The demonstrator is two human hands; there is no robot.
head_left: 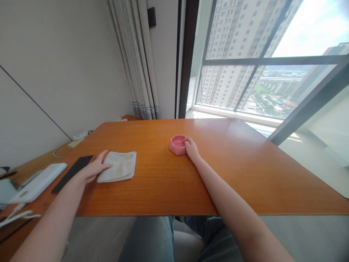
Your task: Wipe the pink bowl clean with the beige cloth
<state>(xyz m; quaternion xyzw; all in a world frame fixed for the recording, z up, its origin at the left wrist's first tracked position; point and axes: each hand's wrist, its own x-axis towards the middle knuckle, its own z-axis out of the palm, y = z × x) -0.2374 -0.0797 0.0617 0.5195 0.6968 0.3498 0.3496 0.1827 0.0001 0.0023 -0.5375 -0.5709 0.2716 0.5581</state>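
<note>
In the head view, the work looks to be at an early point, as a judgement: the right hand [192, 148] has hold of a pink dish [176, 147], but the dish seems to rest on the table [169, 189] rather than hang above it. The cloth [120, 169] lies flat and folded, neither opened nor lifted clear, and well apart from the dish; how much remains does not show.

The dish sits just toward twelve o'clock from the table's middle. It is upright, many-sided and low-walled, with its hollow facing up. The right hand grasps it at its three o'clock side, thumb over the rim.

The cloth is at nine o'clock, pale, layered and roughly square. The left hand [96, 169] touches its nine o'clock edge, thumb over the top; I cannot tell whether it pinches the layers. Beyond that hand, farther toward nine o'clock, lies a dark slab [69, 176].
</note>
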